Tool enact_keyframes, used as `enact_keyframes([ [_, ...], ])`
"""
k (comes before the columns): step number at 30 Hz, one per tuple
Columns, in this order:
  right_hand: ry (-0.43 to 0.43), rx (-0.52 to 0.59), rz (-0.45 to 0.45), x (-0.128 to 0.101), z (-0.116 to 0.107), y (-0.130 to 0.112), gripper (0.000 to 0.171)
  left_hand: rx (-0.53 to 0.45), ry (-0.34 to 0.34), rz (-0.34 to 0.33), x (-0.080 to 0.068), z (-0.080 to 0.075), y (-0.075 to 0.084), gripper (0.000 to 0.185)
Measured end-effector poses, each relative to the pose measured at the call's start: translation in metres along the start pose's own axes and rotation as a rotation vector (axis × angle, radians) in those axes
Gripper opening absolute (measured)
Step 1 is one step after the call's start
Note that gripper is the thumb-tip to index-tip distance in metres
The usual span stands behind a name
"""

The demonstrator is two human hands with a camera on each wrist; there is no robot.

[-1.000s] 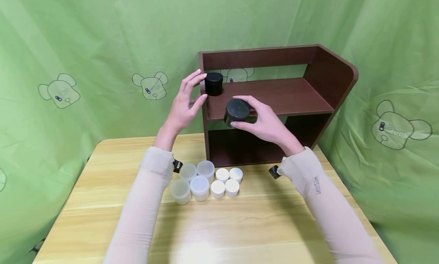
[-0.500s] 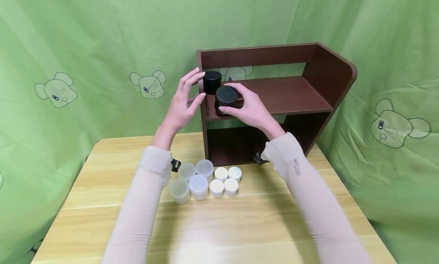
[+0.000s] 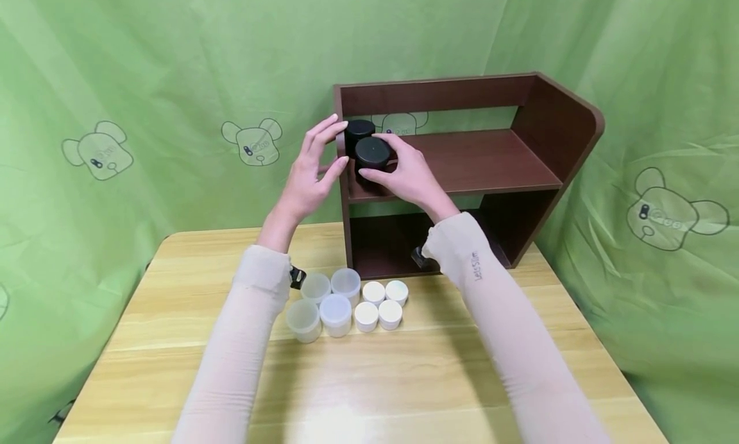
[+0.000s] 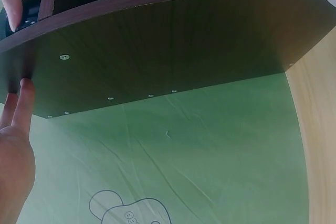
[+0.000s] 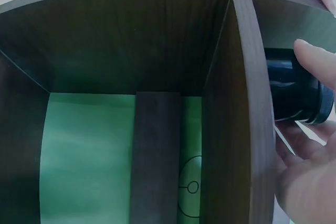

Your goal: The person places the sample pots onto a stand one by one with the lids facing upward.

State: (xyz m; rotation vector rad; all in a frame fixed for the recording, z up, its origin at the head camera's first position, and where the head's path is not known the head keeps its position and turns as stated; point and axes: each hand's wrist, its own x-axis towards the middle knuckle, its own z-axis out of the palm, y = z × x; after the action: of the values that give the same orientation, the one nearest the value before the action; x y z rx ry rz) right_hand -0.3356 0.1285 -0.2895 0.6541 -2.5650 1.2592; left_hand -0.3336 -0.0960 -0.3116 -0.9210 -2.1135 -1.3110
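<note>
My right hand (image 3: 408,174) holds a round black lidded jar (image 3: 372,153) upright between thumb and fingers, over the left end of the upper shelf. In the right wrist view the jar (image 5: 294,85) has its base at the shelf board; contact cannot be told. Just behind it stands a second black jar (image 3: 359,128), partly covered. With fairly straight fingers, my left hand (image 3: 306,181) touches the left side panel of the dark brown shelf unit (image 3: 462,158). Its fingertips lie against the panel's outer face (image 4: 157,45) in the left wrist view.
Several translucent tubs (image 3: 336,315) and several small white jars (image 3: 390,313) stand on the wooden table (image 3: 369,386) before the unit. A green curtain (image 3: 173,59) hangs behind and at both sides. The lower shelf compartment (image 3: 387,242) lies below my right hand.
My right hand has carried the black jar left and back, from in front of the unit to the upper shelf beside the other jar. My left hand stays at the side panel.
</note>
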Motion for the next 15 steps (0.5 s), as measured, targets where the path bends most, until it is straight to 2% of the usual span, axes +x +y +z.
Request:
enact_keyframes([
  [7,0.026,0.017,-0.009,0.009,0.011,0.003,0.07,0.022,0.002,-0.011,-0.001,-0.003,0.001,0.054],
  [15,0.066,0.08,0.025,0.012,0.017,0.008,0.071,0.006,-0.004,0.0,0.0,-0.001,0.0,0.054],
])
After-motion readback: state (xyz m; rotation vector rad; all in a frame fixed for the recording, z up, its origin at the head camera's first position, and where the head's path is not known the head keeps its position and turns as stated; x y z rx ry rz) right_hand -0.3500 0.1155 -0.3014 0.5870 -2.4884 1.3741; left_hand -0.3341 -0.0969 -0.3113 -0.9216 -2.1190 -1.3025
